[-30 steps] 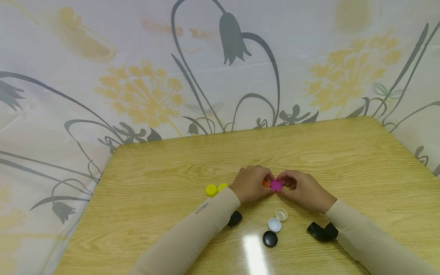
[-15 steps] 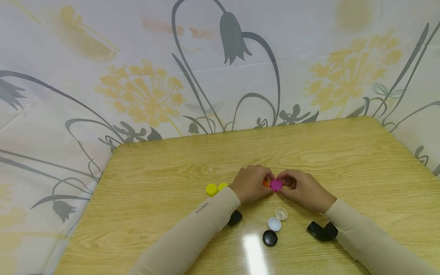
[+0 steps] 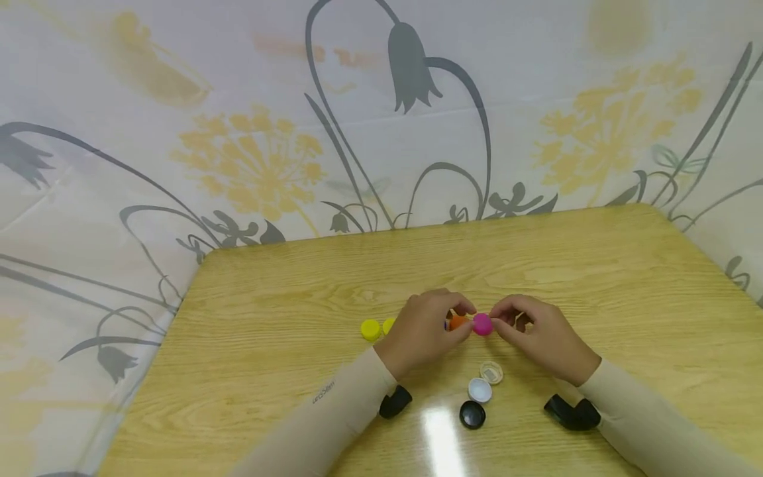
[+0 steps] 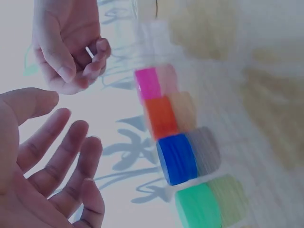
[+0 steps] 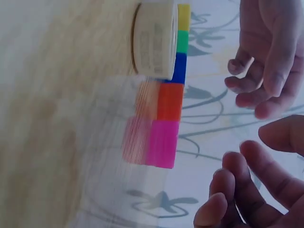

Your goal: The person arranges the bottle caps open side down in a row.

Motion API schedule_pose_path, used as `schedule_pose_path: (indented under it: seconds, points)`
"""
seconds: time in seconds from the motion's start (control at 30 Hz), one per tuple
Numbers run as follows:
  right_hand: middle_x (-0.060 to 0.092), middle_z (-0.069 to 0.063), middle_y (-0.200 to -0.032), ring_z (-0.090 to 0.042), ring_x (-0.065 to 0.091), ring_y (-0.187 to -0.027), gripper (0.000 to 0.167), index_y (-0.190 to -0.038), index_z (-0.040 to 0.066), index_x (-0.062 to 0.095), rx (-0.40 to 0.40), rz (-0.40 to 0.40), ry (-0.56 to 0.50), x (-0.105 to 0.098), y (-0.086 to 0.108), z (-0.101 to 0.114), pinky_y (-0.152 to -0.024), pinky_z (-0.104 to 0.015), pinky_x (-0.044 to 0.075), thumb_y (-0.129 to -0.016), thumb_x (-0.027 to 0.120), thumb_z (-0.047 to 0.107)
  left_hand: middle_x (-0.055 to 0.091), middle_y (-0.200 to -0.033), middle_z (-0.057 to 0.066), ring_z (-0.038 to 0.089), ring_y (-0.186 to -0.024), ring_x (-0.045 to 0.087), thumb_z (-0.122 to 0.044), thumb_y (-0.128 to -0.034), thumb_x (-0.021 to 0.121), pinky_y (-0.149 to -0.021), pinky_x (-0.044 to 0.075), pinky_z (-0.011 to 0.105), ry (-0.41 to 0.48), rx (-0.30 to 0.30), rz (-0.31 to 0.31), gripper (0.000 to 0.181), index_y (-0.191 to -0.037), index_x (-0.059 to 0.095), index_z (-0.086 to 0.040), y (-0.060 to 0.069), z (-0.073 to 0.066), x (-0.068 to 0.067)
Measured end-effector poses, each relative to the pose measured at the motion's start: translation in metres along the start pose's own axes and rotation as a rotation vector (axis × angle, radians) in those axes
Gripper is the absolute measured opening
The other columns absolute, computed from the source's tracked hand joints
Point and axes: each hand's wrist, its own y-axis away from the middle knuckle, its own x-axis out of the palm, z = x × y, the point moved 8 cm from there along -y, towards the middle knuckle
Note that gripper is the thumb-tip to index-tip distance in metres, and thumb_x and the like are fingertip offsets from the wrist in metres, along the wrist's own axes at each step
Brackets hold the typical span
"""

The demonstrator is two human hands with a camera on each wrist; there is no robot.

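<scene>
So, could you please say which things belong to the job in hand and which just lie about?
Likely the job, in line:
pink cap
orange cap
blue cap
green cap
yellow caps

Perhaps lying about, set apart:
cream cap
white cap
black cap

Smooth plastic pink cap

r hand nr pink cap, orange cap beside

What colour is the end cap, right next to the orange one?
Bright pink! That cap shows best in the right wrist view.
</scene>
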Motion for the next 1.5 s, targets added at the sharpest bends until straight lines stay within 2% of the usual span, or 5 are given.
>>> schedule_pose_path:
  seconds: [0.3,0.63,0.87,1.17,1.5]
  points:
    - [0.061,0.013,-0.079,-0.002,0.053,-0.068,0.017,-0.097,0.014,0.069,-0.093,0.067,-0.067,-0.003,0.022,0.004,-0.058,-0.020,0.046,-0.088,0.073,0.000,0.072,-0.099,-0.009,-0.001,-0.081,0.060,-0.023,-0.0977,0.066,-0.070,0.046,0.008,0.108,0.022,0.071,0.014,-0.108,0.073,-0.017,0.016,-0.014,0.010]
    - [0.060,0.011,-0.080,0.000,0.055,-0.071,0.025,-0.108,0.011,0.064,-0.064,0.353,-0.157,0.018,0.030,-0.007,-0.060,-0.021,0.049,-0.088,0.078,0.016,0.072,-0.088,-0.010,-0.007,-0.063,0.051,-0.022,-0.0991,0.063,-0.057,0.043,0.009,0.090,-0.004,0.173,0.014,-0.105,0.073,-0.015,0.021,-0.006,0.030]
    - [0.057,0.012,-0.080,0.000,0.053,-0.071,0.025,-0.106,0.015,0.065,-0.100,0.357,-0.128,0.023,0.032,-0.009,-0.060,-0.020,0.048,-0.087,0.079,0.020,0.071,-0.087,-0.012,-0.007,-0.070,0.055,-0.023,-0.1003,0.060,-0.061,0.044,0.010,0.112,-0.032,0.232,0.016,-0.107,0.073,-0.016,0.023,-0.003,0.039]
    - [0.055,0.011,-0.080,0.001,0.049,-0.071,0.023,-0.103,0.017,0.065,-0.101,0.366,-0.075,0.026,0.034,-0.004,-0.060,-0.019,0.045,-0.085,0.080,0.019,0.070,-0.085,-0.013,-0.006,-0.072,0.053,-0.023,-0.0983,0.062,-0.062,0.042,0.010,0.017,0.004,0.282,0.018,-0.110,0.074,-0.015,0.026,-0.006,0.048]
    - [0.051,0.011,-0.076,0.001,0.046,-0.070,0.021,-0.099,0.016,0.067,-0.044,0.362,-0.032,0.028,0.034,-0.003,-0.059,-0.019,0.042,-0.084,0.081,0.019,0.071,-0.088,-0.012,-0.006,-0.076,0.056,-0.022,-0.0974,0.065,-0.066,0.043,0.010,-0.030,0.016,0.281,0.018,-0.111,0.074,-0.015,0.025,-0.008,0.048]
